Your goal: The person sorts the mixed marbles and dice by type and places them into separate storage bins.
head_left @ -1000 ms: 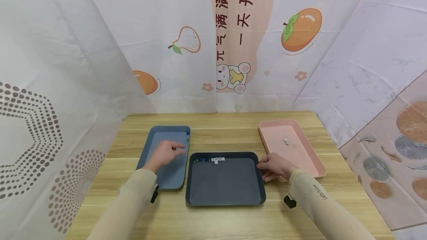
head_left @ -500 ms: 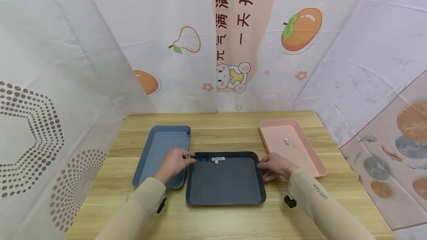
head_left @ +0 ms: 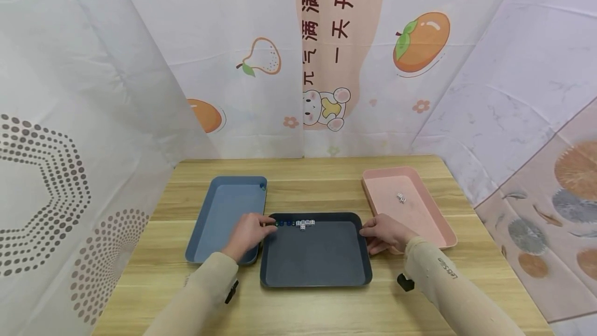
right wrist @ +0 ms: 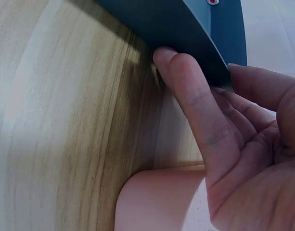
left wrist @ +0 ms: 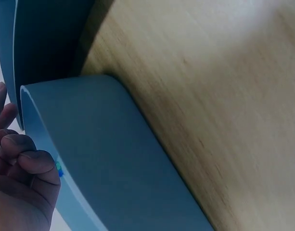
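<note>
My right hand (head_left: 386,231) pinches the right rim of the dark grey tray (head_left: 317,261), thumb at the inner edge and fingers outside below it in the right wrist view. At that tray's far left corner, the thumb and index finger of my left hand (head_left: 249,236) are close together over the end of a row of small blue and green pieces (head_left: 284,223). White dice (head_left: 305,222) continue the row to the right. In the left wrist view the other fingers (left wrist: 39,162) are curled in; I cannot tell whether a piece is between the fingertips.
Left of the dark tray stands a blue tray (head_left: 226,204) with small blue-green pieces (head_left: 263,186) in its far right corner. A pink tray (head_left: 431,211) on the right holds a few white dice (head_left: 401,198). Patterned sheets (head_left: 261,9) hang behind the wooden table (head_left: 312,185).
My left hand has moved right from over the blue tray to the dark tray's far left corner, its thumb and index finger drawing closer together. My right hand has stayed on the rim.
</note>
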The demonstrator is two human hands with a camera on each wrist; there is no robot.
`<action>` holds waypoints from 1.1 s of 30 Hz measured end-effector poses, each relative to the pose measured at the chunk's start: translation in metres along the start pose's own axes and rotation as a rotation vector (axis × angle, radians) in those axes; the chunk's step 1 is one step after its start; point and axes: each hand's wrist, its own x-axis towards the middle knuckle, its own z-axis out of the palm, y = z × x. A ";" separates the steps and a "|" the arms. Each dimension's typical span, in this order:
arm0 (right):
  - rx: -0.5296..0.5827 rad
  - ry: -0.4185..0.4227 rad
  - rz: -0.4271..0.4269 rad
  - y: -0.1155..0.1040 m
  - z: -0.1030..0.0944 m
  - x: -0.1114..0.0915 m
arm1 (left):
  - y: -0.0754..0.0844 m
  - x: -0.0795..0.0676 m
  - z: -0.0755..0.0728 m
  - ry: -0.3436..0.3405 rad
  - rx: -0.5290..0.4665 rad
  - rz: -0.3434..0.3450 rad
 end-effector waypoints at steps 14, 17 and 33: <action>0.000 -0.004 -0.001 0.000 0.000 0.000 | 0.000 0.004 0.003 0.001 0.035 -0.021; -0.001 -0.003 0.000 0.000 0.000 0.000 | 0.001 0.004 0.004 0.010 0.046 -0.028; -0.006 0.000 0.011 0.000 0.001 -0.001 | 0.001 0.006 0.005 0.026 0.116 -0.040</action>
